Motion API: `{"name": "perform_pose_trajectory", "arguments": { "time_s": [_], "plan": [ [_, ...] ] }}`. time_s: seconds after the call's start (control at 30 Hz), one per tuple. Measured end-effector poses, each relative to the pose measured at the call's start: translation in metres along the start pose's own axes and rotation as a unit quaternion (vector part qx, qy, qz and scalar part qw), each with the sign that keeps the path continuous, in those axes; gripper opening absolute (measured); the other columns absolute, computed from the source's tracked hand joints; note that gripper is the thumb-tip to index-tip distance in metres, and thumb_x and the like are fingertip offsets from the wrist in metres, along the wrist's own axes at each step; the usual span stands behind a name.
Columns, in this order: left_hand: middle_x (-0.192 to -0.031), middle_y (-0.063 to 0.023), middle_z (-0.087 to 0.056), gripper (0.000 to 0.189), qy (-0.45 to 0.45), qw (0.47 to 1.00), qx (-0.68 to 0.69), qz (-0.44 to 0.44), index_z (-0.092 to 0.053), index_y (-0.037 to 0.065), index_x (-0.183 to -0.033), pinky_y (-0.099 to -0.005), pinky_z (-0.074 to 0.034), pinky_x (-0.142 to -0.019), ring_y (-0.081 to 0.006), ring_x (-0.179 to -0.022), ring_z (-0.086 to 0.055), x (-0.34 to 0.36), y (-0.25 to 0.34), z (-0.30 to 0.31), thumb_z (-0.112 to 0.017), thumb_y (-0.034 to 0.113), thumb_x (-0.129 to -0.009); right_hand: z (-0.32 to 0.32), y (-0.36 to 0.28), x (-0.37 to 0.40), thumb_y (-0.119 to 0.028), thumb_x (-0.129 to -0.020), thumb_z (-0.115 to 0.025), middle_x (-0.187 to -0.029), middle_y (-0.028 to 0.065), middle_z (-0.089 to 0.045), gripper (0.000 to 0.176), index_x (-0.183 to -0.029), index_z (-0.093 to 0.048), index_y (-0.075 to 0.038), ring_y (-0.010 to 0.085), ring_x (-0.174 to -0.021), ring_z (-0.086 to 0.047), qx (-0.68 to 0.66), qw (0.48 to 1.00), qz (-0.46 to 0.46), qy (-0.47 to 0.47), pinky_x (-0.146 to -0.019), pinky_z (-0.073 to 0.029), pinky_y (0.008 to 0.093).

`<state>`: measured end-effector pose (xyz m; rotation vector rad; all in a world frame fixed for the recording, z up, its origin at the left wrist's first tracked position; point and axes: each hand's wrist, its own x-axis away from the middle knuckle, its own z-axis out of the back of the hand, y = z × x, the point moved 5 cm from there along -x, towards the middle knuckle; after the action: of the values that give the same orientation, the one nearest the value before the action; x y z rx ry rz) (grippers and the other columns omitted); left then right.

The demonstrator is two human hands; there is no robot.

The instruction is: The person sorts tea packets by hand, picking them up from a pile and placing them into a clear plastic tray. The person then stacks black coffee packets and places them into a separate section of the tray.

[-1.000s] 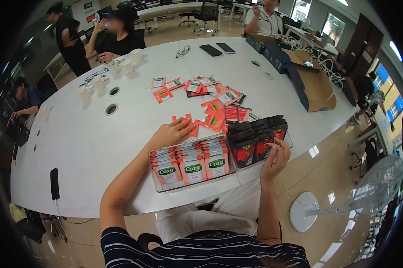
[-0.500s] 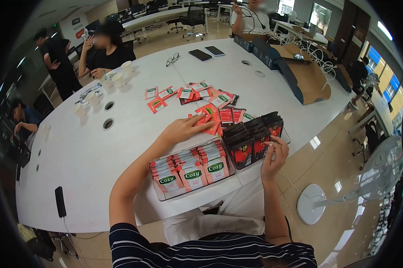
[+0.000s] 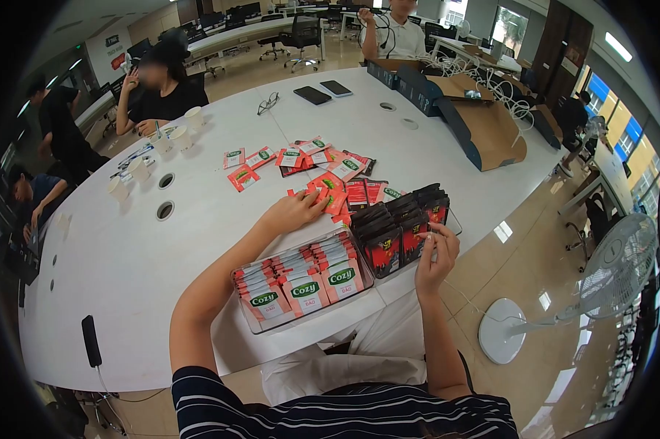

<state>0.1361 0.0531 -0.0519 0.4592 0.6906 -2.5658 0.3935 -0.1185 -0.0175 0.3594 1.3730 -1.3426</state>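
Observation:
My left hand (image 3: pixel 298 211) reaches over the loose pile, its fingers bent down on a red sachet (image 3: pixel 335 199); the fingertips are partly hidden. My right hand (image 3: pixel 438 260) is beside a clear box of black-and-red sachets (image 3: pixel 383 251), fingers loosely curled and apart, fingertips at the front packets. Left of that box, a second clear box (image 3: pixel 298 323) holds rows of upright pink Cozy sachets (image 3: pixel 305 293). Beyond my hands, more pink and red sachets (image 3: pixel 244 178) lie scattered, mixed with a few dark ones.
Two phones (image 3: pixel 312 95) and eyeglasses (image 3: pixel 268 103) lie on the white table (image 3: pixel 220 157). Paper cups (image 3: pixel 180 137) stand at the left. An opened cardboard box (image 3: pixel 484 135) and white cables are at the right. A standing fan (image 3: pixel 614 267) is beside the table. Other people sit across and left.
My left hand has drawn back slightly and its outstretched fingers are now more bent on the red sachets. My right hand stays at the black sachets. The whole view has shifted slightly.

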Motion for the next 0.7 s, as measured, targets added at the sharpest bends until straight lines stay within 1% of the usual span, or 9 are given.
{"name": "perform_pose_trajectory", "arguments": {
  "time_s": [0.1, 0.2, 0.3, 0.4, 0.43, 0.53, 0.57, 0.67, 0.7],
  "plan": [
    [-0.113, -0.0156, -0.060, 0.041, -0.035, 0.999, 0.001, -0.010, -0.054, 0.007, -0.123, -0.0325, -0.056, -0.051, -0.0244, -0.083, -0.067, 0.002, -0.003, -0.004, -0.057, 0.023, -0.086, 0.000, 0.000, 0.000, -0.006, -0.090, -0.052, -0.102, 0.0082, -0.062, 0.018, -0.080, -0.066, -0.002, 0.0234, -0.099, -0.053, -0.002, 1.000, 0.002, 0.000, -0.089, -0.038, 0.0353],
    [-0.106, -0.0093, -0.065, 0.045, 0.032, 0.998, 0.032, 0.035, -0.053, 0.008, -0.126, -0.0308, -0.055, -0.052, -0.0218, -0.074, -0.068, 0.008, -0.008, 0.010, -0.062, 0.019, -0.083, 0.001, 0.002, 0.001, -0.006, -0.089, -0.053, -0.103, 0.0073, -0.062, 0.016, -0.081, -0.067, -0.003, 0.0234, -0.099, -0.053, -0.006, 1.000, 0.004, 0.000, -0.089, -0.037, 0.0354],
    [-0.097, -0.0095, -0.068, 0.045, 0.103, 0.977, 0.134, 0.131, -0.054, 0.007, -0.125, -0.0296, -0.053, -0.054, -0.0224, -0.068, -0.067, 0.026, -0.028, 0.028, -0.064, 0.013, -0.081, 0.000, 0.004, 0.002, -0.007, -0.088, -0.055, -0.104, 0.0060, -0.062, 0.014, -0.082, -0.067, -0.004, 0.0235, -0.098, -0.053, -0.018, 1.000, 0.006, 0.005, -0.090, -0.035, 0.0360],
    [-0.096, -0.0108, -0.068, 0.044, 0.136, 0.946, 0.163, 0.245, -0.056, 0.005, -0.123, -0.0312, -0.052, -0.055, -0.0258, -0.069, -0.067, 0.053, -0.042, 0.048, -0.065, 0.007, -0.080, -0.001, 0.006, 0.002, -0.007, -0.088, -0.055, -0.104, 0.0068, -0.063, 0.014, -0.082, -0.067, -0.004, 0.0240, -0.098, -0.054, -0.025, 1.000, 0.006, 0.006, -0.089, -0.036, 0.0366],
    [-0.087, -0.0126, -0.067, 0.029, 0.180, 0.926, 0.176, 0.283, -0.060, 0.003, -0.115, -0.0294, -0.050, -0.054, -0.0212, -0.066, -0.066, 0.062, -0.043, 0.060, -0.062, 0.010, -0.086, -0.001, 0.006, 0.002, -0.007, -0.088, -0.055, -0.104, 0.0072, -0.063, 0.014, -0.082, -0.067, -0.004, 0.0241, -0.098, -0.054, -0.029, 1.000, 0.006, 0.006, -0.089, -0.036, 0.0369],
    [-0.076, -0.0095, -0.065, 0.021, 0.156, 0.802, 0.310, 0.486, -0.062, 0.001, -0.109, -0.0253, -0.052, -0.057, -0.0109, -0.064, -0.063, 0.101, -0.052, 0.075, -0.059, 0.011, -0.091, 0.000, 0.004, 0.002, -0.007, -0.089, -0.054, -0.105, 0.0082, -0.063, 0.014, -0.083, -0.066, -0.002, 0.0247, -0.097, -0.054, -0.030, 0.999, 0.014, 0.006, -0.087, -0.037, 0.0366],
    [-0.079, -0.0061, -0.065, 0.022, 0.228, 0.750, 0.366, 0.501, -0.063, -0.001, -0.108, -0.0235, -0.051, -0.055, -0.0060, -0.068, -0.059, 0.113, -0.050, 0.083, -0.056, 0.014, -0.095, -0.001, 0.004, 0.003, -0.007, -0.089, -0.054, -0.105, 0.0082, -0.063, 0.014, -0.083, -0.066, -0.002, 0.0248, -0.097, -0.054, -0.033, 0.999, 0.012, 0.007, -0.087, -0.037, 0.0364],
    [-0.085, -0.0025, -0.065, 0.026, 0.343, 0.669, 0.406, 0.519, -0.062, -0.004, -0.109, -0.0214, -0.051, -0.057, -0.0048, -0.071, -0.058, 0.160, -0.050, 0.098, -0.053, 0.017, -0.097, 0.000, 0.002, 0.002, -0.006, -0.091, -0.051, -0.105, 0.0109, -0.063, 0.016, -0.085, -0.066, 0.000, 0.0241, -0.097, -0.055, -0.040, 0.999, 0.019, 0.007, -0.085, -0.041, 0.0351],
    [-0.083, -0.0003, -0.064, 0.026, 0.385, 0.602, 0.434, 0.548, -0.063, -0.005, -0.106, -0.0203, -0.046, -0.055, -0.0034, -0.064, -0.053, 0.167, -0.041, 0.114, -0.053, 0.017, -0.097, 0.001, 0.003, 0.002, -0.006, -0.092, -0.050, -0.105, 0.0120, -0.062, 0.017, -0.086, -0.065, 0.001, 0.0238, -0.097, -0.055, -0.049, 0.999, 0.017, 0.009, -0.085, -0.042, 0.0348]
  ]
}}
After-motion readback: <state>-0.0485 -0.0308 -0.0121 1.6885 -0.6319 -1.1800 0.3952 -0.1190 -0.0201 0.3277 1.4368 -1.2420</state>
